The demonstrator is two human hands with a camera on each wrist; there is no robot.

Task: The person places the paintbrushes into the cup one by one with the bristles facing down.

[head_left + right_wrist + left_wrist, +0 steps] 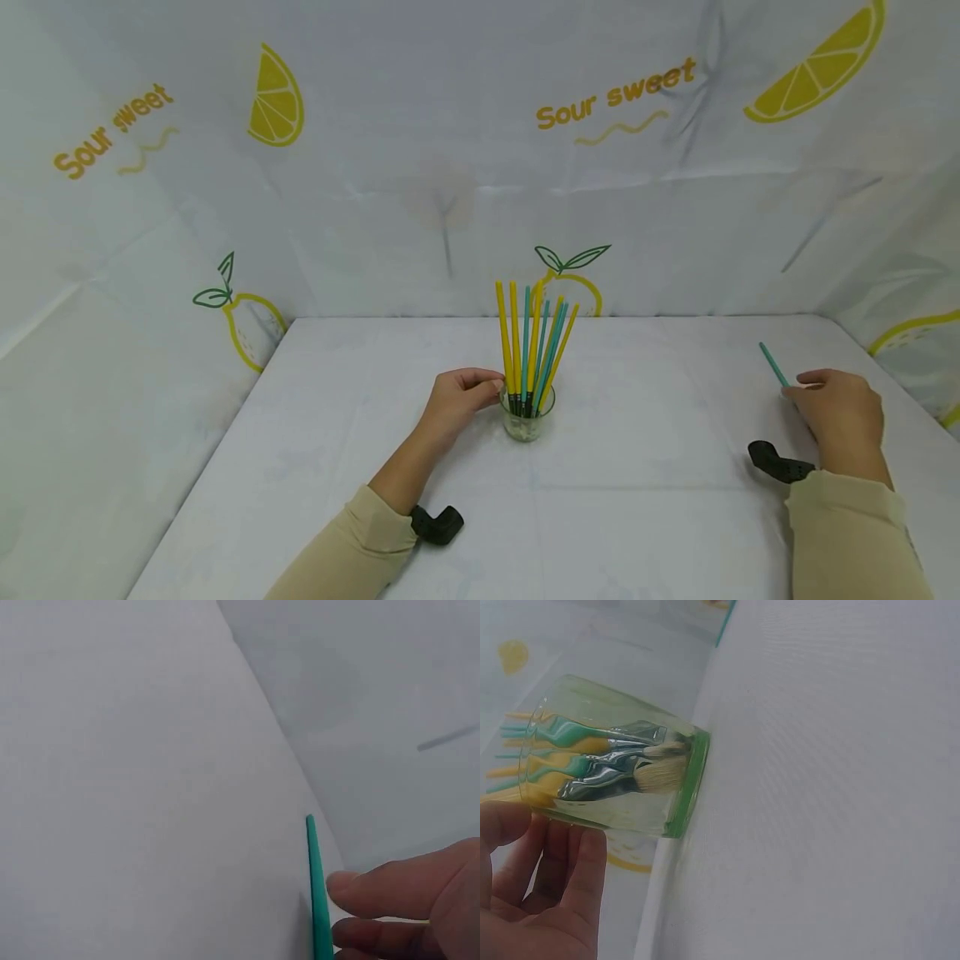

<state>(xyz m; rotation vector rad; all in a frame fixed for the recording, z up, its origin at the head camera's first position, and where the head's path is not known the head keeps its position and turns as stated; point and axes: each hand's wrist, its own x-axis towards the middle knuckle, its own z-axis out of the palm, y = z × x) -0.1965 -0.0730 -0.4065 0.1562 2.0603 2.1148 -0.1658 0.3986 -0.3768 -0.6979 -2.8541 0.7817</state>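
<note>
A small clear glass (522,427) with a greenish base stands upright in the middle of the table. Several paintbrushes (529,350) with yellow and teal handles lean in it, bristles down (660,776). My left hand (459,400) holds the glass at its left side, thumb at the rim and fingertips against the wall (547,877). At the right, my right hand (840,412) is over a teal paintbrush (772,363). In the right wrist view, its fingertips (345,889) come close beside the teal handle (318,900); the brush's other end is hidden.
A white cloth covers the table (637,517). Behind it rises a pale backdrop (420,208) with lemon prints and lettering. Black wrist devices (437,526) sit at both cuffs; the glass is far to the left of the right hand.
</note>
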